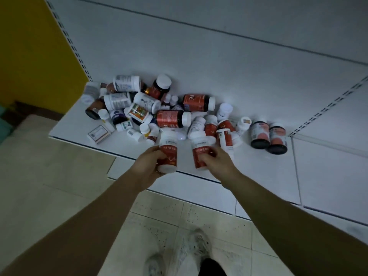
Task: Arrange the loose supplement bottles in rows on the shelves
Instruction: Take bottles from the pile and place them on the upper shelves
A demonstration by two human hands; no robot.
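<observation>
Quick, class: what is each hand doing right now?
Left hand: holding a red-and-white bottle.
Right hand: holding a second red-and-white bottle.

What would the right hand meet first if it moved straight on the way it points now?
The right hand grips a red-labelled white bottle and points toward the pile. Probably that bottle would first touch the pale rounded piece at the pile's edge, before the dark bottle lying sideways; depth is unclear.
</observation>
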